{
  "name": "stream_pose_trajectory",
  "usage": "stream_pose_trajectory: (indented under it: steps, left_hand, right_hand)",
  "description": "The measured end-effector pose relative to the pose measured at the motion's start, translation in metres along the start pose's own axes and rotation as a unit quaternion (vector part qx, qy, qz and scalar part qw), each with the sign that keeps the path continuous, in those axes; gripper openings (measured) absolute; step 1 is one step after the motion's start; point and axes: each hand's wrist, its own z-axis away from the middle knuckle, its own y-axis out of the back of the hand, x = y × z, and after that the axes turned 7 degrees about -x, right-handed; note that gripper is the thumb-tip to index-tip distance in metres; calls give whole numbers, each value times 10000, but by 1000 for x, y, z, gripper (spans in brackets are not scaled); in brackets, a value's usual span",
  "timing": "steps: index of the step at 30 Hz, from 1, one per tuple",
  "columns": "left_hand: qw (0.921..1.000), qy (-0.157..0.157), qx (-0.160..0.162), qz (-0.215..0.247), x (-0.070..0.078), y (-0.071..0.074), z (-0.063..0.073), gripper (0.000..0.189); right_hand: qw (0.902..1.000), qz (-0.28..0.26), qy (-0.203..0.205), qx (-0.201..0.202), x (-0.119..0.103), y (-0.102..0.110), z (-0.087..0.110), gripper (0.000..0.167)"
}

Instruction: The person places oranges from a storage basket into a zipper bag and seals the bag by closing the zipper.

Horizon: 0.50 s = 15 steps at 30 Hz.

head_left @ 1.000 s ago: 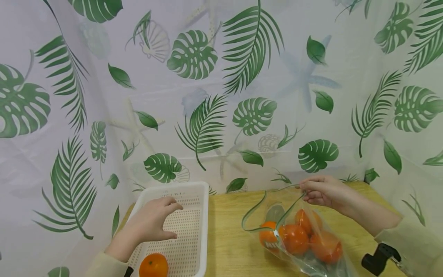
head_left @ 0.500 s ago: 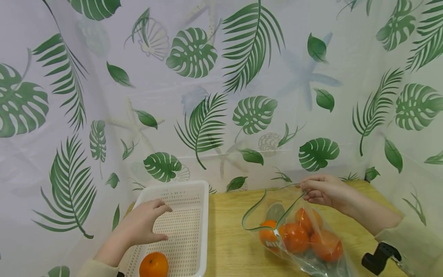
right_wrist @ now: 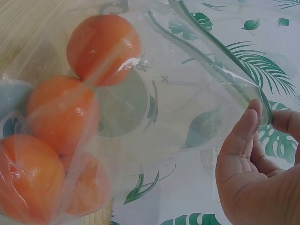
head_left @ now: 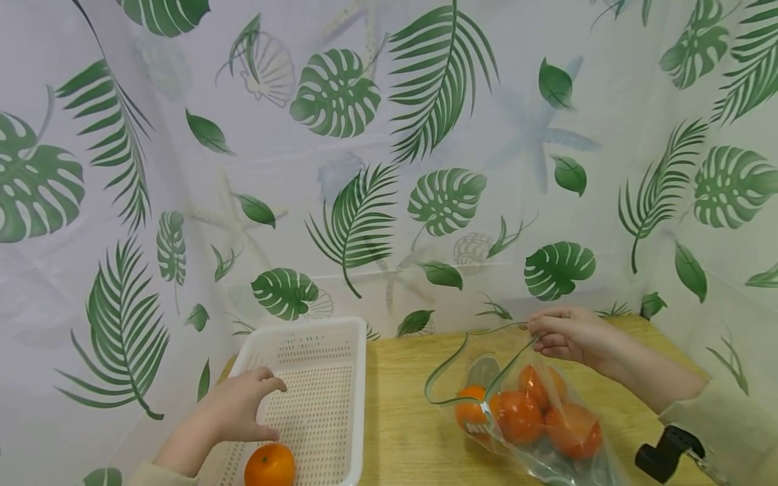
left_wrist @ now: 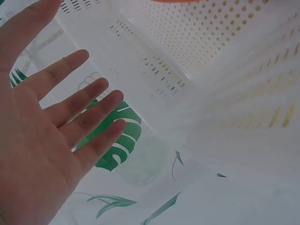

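My left hand [head_left: 234,405] hovers over the left side of the white plastic basket [head_left: 358,405], fingers spread and holding nothing. Just below its thumb, an orange [head_left: 270,466] sits near the basket's front end. In the left wrist view the palm and loose fingers show beside the basket wall [left_wrist: 159,98]. On the right, my right hand [head_left: 574,341] pinches the green-edged rim of a clear zip bag [head_left: 504,344] between thumb and index finger, and the bag's mouth gapes to the left. Several oranges [right_wrist: 103,49] lie inside the bag on the table.
The wooden table [head_left: 401,418] shows between basket and bag. A white curtain [head_left: 389,155] printed with green leaves stands close behind and at both sides. A black device [head_left: 668,453] is strapped at my right sleeve.
My left hand has moved left and toward me over the basket, coming closer to the orange. My right hand and the bag have stayed in place.
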Motion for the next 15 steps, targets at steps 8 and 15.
stream_pose_trajectory:
  steps: [8,15]
  left_hand:
    - [9979,83,-628,129,0,-4,0,62]
    - [9955,173,-925,119,2,-6,-4,64]
  right_hand:
    - [10000,68,-20,59,1,0,0,25]
    - [10000,27,10,39,2,0,0,22]
